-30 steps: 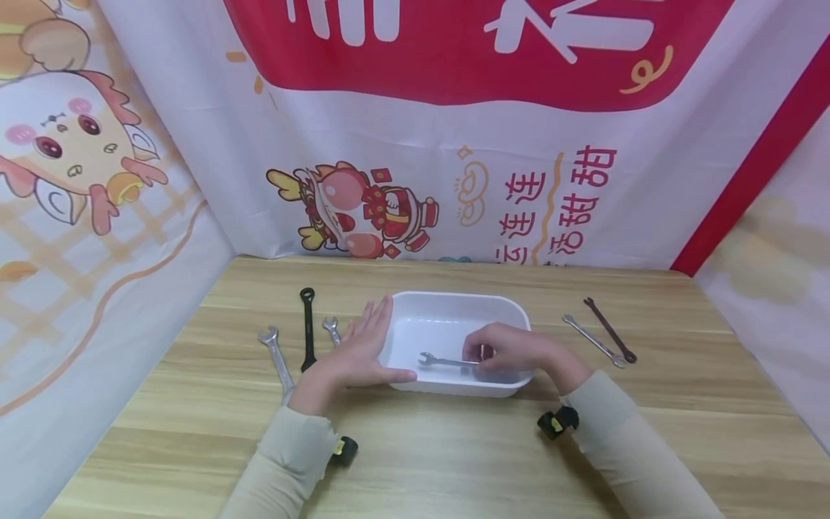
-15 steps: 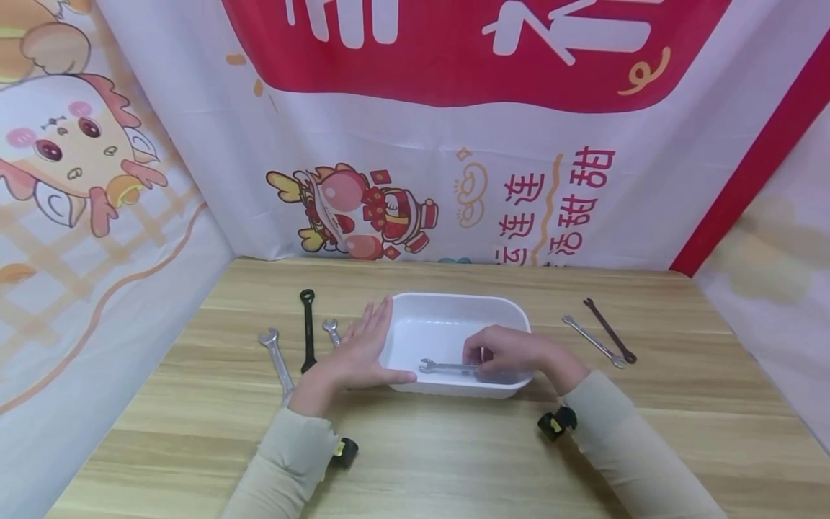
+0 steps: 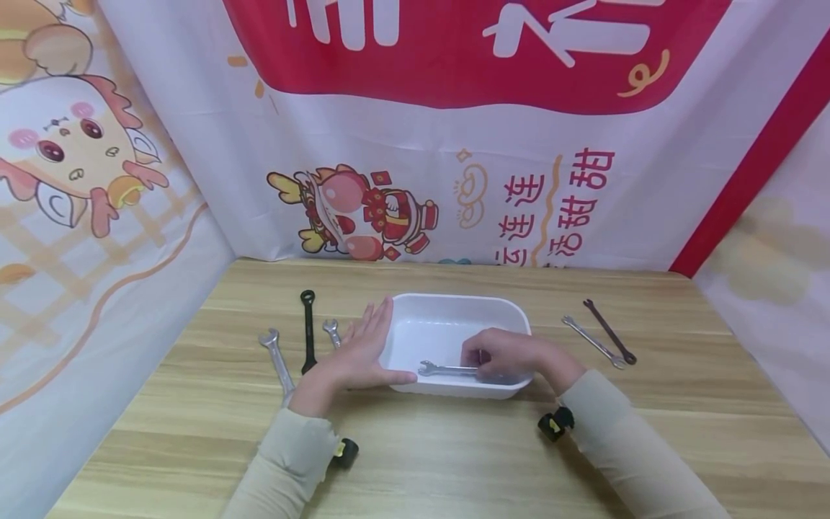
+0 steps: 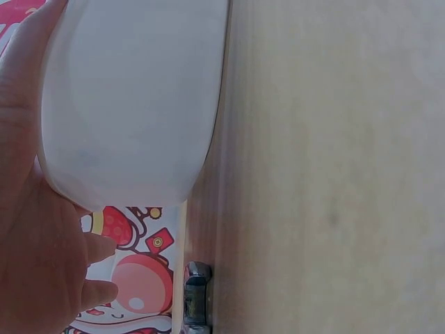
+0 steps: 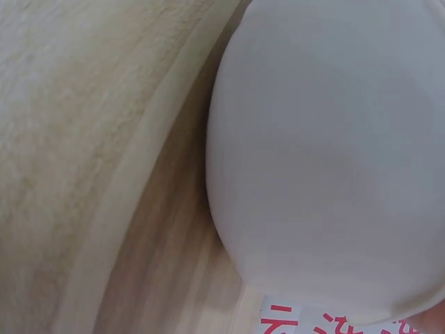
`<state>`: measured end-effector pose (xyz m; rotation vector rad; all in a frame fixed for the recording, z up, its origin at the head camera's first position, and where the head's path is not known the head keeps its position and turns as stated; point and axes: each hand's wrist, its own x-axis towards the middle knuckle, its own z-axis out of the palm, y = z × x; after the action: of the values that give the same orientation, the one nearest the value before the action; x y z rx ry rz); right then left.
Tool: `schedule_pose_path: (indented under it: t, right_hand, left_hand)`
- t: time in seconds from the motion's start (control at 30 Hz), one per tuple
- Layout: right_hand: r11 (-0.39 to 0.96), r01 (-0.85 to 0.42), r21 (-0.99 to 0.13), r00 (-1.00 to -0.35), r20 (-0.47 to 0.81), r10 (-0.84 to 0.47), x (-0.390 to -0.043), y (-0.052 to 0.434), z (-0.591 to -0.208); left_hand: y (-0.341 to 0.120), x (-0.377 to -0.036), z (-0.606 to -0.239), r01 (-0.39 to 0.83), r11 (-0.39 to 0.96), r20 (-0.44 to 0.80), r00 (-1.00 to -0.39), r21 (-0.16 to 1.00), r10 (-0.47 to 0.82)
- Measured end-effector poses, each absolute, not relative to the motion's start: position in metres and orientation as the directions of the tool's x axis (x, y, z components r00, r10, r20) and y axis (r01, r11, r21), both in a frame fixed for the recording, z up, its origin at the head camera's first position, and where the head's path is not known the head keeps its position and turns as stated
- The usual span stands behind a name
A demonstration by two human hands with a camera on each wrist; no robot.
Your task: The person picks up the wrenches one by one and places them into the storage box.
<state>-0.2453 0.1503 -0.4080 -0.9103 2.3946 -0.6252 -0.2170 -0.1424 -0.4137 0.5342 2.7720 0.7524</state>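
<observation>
Two hands work at the white rectangular plastic tub on the wooden counter: right hand pinches a small silver open-ended wrench low inside it, left hand flat, grip relaxed, against its left wall

Wooden table with white tub, five loose wrenches.

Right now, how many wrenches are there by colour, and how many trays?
Silver wrenches: 4, one in the tray, two left of it, one to the right
Dark wrenches: 2
White tray: 1
Total: 7
</observation>
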Motion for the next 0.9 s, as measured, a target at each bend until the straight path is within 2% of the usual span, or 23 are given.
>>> schedule_pose_path:
  t: [0.43,0.9]
  right_hand:
    - [0.696,-0.475,-0.538,-0.667,-0.295,-0.684,-0.2462,0.1459,-0.4081]
    - [0.685,-0.491,-0.538,-0.682,-0.252,-0.686,-0.2437,0.1461,-0.407]
  left_hand:
    - [-0.1438,-0.2167,-0.4151,0.28,0.806,-0.123,-0.91,0.521,0.396]
    - [-0.1434,-0.2175,-0.4155,0.282,0.803,-0.122,-0.908,0.526,0.4]
